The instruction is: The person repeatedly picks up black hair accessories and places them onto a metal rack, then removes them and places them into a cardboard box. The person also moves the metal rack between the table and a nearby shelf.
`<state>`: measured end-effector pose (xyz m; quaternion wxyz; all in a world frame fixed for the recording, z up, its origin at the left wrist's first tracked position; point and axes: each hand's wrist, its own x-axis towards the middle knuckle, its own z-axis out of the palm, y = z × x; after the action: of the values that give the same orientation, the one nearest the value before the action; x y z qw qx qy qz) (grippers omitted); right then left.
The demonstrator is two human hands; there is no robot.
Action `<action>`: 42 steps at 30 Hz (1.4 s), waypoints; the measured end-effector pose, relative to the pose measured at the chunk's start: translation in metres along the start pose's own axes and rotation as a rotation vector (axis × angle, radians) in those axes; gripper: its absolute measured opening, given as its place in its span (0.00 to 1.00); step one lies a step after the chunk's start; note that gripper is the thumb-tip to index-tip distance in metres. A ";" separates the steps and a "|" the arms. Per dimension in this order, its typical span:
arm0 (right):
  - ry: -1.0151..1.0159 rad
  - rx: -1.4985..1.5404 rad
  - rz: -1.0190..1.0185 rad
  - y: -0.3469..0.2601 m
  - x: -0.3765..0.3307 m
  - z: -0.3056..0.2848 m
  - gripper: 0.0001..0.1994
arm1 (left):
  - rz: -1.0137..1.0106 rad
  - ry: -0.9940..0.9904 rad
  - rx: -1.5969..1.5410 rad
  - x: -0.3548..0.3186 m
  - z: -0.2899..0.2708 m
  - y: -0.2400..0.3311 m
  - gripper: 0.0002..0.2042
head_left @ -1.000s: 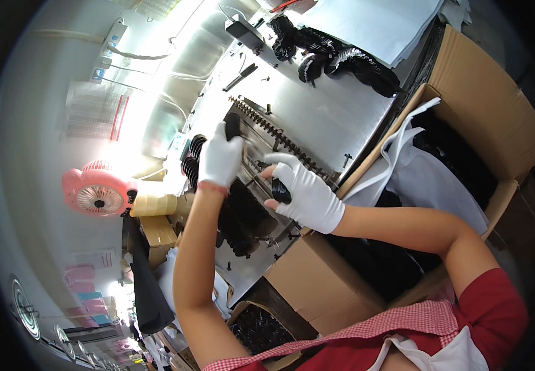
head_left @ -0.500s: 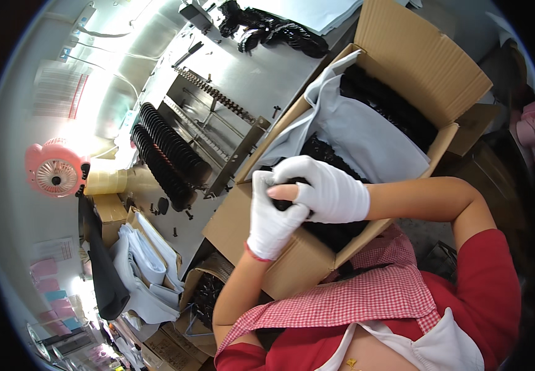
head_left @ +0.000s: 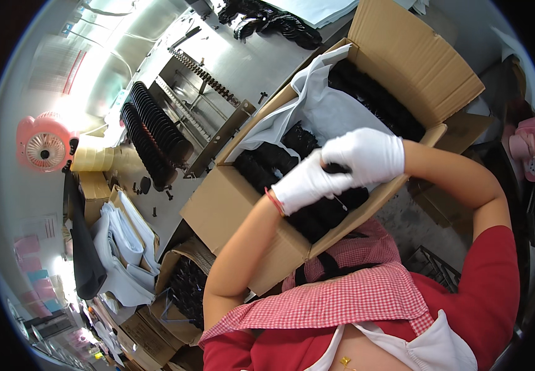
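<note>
My left hand (head_left: 312,183) and my right hand (head_left: 367,157), both in white gloves, meet above an open cardboard box (head_left: 215,201). Their fingers are curled together around something dark, mostly hidden by the gloves. Just beneath them, glossy black pieces (head_left: 258,166) lie packed in rows inside the box. A pale grey-white sheet (head_left: 320,108) lines the box and separates these from another black row (head_left: 375,99) at the far side. One small thin shiny bit shows below the left glove's fingers; I cannot tell what it is.
Left of the box, a metal worktop carries a frame with toothed bars (head_left: 200,102), two rows of black discs (head_left: 156,133), loose screws and a black bundle (head_left: 270,23). A pink fan (head_left: 43,145) and yellow tape rolls (head_left: 91,156) stand farther left. Box flaps (head_left: 412,59) stick outward.
Both hands have moved right, across the box, still together. The black rows at the box's left end now show. My view has shifted slightly.
</note>
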<state>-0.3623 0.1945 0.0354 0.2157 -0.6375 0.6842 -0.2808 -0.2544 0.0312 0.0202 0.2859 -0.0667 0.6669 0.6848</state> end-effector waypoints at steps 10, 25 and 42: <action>0.520 0.021 0.251 0.108 0.075 0.039 0.21 | 0.350 0.900 0.503 0.016 -0.068 -0.057 0.24; 0.114 -0.350 0.075 0.121 0.072 0.054 0.19 | 0.110 0.822 1.203 0.046 -0.023 -0.060 0.45; 0.273 -0.345 -0.616 -0.118 0.314 0.060 0.10 | 0.198 1.600 0.777 -0.211 -0.164 -0.122 0.13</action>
<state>-0.2636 -0.1273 0.0882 -0.0823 -0.7970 0.5202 -0.2956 -0.0689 -0.1951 -0.0033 -0.3228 -0.3649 0.8544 0.1809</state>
